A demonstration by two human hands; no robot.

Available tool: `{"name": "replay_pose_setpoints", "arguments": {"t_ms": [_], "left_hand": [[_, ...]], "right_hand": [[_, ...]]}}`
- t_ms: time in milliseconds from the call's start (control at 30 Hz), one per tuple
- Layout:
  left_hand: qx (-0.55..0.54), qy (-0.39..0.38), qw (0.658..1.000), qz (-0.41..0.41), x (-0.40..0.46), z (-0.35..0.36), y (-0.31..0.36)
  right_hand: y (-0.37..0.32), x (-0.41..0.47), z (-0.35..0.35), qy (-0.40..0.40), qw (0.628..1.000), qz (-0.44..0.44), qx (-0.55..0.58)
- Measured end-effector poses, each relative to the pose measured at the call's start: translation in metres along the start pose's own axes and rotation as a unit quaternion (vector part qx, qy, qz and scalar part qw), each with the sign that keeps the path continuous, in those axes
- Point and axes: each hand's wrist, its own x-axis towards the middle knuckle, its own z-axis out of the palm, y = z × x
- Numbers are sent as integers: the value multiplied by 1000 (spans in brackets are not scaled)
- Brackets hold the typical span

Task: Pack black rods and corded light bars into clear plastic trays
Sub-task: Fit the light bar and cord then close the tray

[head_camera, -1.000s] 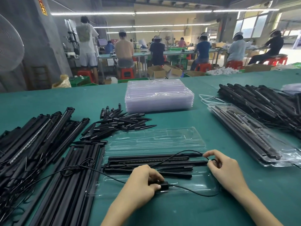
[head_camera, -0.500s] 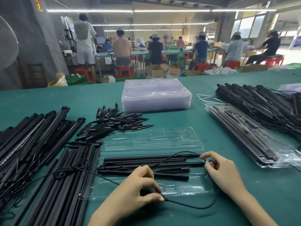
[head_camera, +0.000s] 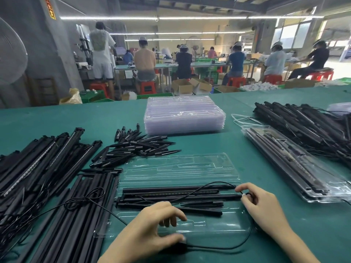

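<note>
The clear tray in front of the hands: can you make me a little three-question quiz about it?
1. True or false: the open clear tray already holds black rods.
2. Which hand pinches the thin black cord at the tray's end: A left hand, B right hand?
3. What lies just beyond the tray, toward the stack of empty trays?

Key: 1 true. 2 B. 3 The pile of short black stakes.

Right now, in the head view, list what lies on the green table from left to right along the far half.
Pile of corded light bars → heap of short black spikes → stack of empty clear trays → packed clear tray → second pile of black bars.
</note>
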Motion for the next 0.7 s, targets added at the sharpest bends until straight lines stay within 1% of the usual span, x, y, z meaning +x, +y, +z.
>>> {"name": "replay_pose_setpoints", "arguments": {"t_ms": [33,100,167,367,467,500,600,667,700], "left_hand": [[8,-18,1000,-5,-1,-1,0],[58,-64,996,-4,-1,0,0],[105,-87,991,-1,0,3,2],[141,-114,983,-21,-3,2,3],[147,-116,982,-4,-6,0,5],[138,-100,985,11,-6,-1,8],[72,-2,997,34,-4,-2,15],[77,61,994,45,0,3,17],[92,86,991,46,3,6,16]], "right_hand": [[0,0,0,1,1000,-1,0],[0,0,-1,2,1000,-4,1],[0,-1,0,3,1000,-5,0],[1,0,2,6,1000,-9,4],[2,1,3,8,1000,-14,26],[2,2,3,14,999,-12,52],[4,7,2,49,987,21,153],[6,9,1,70,976,43,204],[6,10,2,74,973,47,212]]}}
